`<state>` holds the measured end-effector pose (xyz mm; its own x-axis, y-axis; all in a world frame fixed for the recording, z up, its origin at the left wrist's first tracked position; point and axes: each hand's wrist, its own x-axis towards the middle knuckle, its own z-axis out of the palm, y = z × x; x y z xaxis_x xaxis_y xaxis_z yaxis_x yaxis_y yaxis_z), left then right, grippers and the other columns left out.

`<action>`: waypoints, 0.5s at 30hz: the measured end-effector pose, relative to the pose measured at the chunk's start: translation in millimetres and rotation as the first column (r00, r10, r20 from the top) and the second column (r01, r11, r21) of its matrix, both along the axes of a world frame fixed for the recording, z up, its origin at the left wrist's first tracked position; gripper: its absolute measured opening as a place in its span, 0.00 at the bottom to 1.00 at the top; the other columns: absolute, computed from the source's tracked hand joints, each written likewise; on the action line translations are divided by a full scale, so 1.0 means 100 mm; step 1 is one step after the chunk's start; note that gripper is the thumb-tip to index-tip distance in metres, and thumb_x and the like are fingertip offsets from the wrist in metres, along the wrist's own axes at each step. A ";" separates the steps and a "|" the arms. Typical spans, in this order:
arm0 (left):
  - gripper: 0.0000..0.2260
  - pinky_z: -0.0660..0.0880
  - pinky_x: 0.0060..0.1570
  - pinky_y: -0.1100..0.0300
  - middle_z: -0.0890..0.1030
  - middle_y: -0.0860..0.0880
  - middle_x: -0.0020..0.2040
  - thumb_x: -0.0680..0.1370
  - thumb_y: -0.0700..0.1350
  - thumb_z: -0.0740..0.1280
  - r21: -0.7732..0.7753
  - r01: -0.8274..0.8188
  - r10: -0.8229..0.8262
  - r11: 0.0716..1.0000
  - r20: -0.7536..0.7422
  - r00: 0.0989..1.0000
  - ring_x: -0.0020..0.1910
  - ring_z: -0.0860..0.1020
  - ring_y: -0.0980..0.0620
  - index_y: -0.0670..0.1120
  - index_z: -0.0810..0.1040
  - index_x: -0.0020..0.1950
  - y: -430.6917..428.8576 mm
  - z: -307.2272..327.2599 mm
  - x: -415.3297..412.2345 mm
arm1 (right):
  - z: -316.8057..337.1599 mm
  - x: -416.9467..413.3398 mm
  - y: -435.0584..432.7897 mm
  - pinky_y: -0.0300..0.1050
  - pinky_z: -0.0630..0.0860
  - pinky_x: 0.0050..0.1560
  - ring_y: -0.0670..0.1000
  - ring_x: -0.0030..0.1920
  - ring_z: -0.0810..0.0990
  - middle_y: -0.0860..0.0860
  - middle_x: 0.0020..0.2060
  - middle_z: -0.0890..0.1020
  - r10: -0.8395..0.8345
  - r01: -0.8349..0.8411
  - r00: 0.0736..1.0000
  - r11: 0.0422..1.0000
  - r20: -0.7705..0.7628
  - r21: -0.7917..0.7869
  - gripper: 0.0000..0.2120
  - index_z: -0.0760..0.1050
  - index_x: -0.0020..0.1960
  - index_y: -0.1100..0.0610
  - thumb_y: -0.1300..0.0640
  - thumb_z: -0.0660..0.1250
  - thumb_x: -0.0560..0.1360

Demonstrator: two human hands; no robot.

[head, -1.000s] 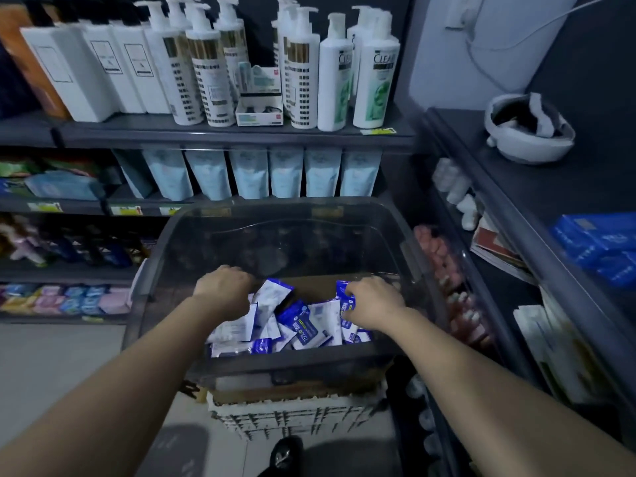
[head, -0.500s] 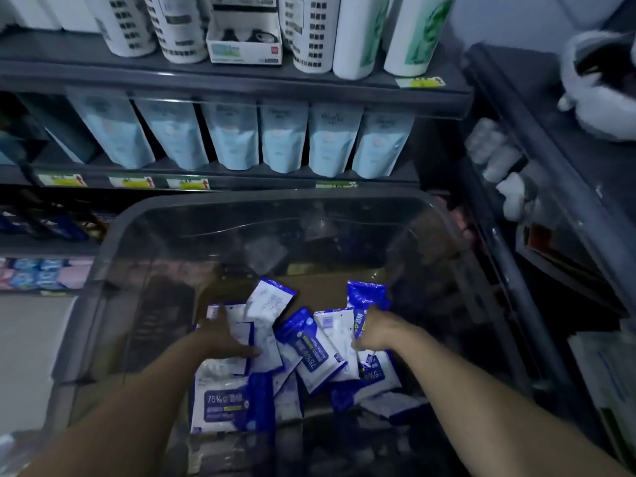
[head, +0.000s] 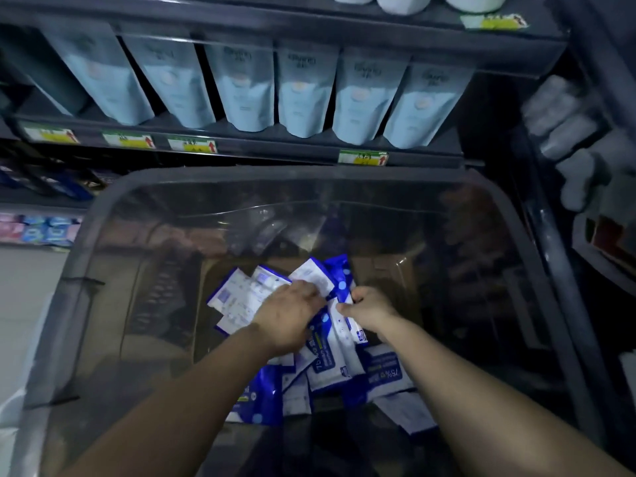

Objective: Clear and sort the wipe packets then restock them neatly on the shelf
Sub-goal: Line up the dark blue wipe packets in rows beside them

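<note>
Arms reach forward; left hand (head: 289, 315) lies palm-down, fingers straight, right hand (head: 370, 311) pinches a wipe packet (head: 341, 278).

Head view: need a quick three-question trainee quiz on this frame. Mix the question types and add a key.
1. True or false: the wipe packets lie loose inside the clear bin, not on a shelf.
2. What stands on the shelf just behind the bin? A) canned drinks B) pale blue pouches C) rolls of tape
3. Fill in: the ____ hand pinches the blue packet that sticks up from the pile.

Key: 1 true; 2 B; 3 right hand.
</note>
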<state>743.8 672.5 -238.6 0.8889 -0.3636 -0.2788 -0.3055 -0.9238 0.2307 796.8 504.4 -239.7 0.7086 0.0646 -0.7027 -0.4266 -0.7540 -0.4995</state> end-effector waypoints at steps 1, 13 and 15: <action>0.32 0.68 0.63 0.54 0.72 0.47 0.67 0.67 0.52 0.73 -0.045 0.109 -0.108 0.993 0.026 0.994 0.66 0.70 0.46 0.49 0.70 0.70 -0.01 -0.04 -0.02 | 0.00 0.01 -0.04 0.41 0.61 0.30 0.46 0.28 0.65 0.48 0.28 0.68 -0.002 0.003 1.000 1.000 0.016 -0.006 0.18 0.65 0.31 0.54 0.57 0.70 0.75; 0.09 0.66 0.47 0.58 0.81 0.52 0.42 0.69 0.47 0.72 -0.219 -0.015 0.039 0.976 0.102 0.994 0.43 0.80 0.50 0.49 0.77 0.46 -0.04 -0.04 0.10 | 0.20 0.23 -0.22 0.54 0.78 0.51 0.55 0.46 0.82 0.54 0.46 0.84 -0.228 0.176 0.945 0.959 0.234 0.224 0.04 0.76 0.49 0.55 0.61 0.63 0.77; 0.09 0.72 0.49 0.55 0.82 0.52 0.45 0.74 0.48 0.71 -0.423 -0.464 0.374 0.778 -0.280 0.884 0.44 0.79 0.53 0.45 0.79 0.50 0.06 0.10 0.14 | 0.27 0.24 -0.21 0.50 0.76 0.51 0.53 0.46 0.79 0.55 0.49 0.83 -0.170 0.112 0.928 0.976 0.333 0.186 0.07 0.75 0.55 0.56 0.59 0.62 0.77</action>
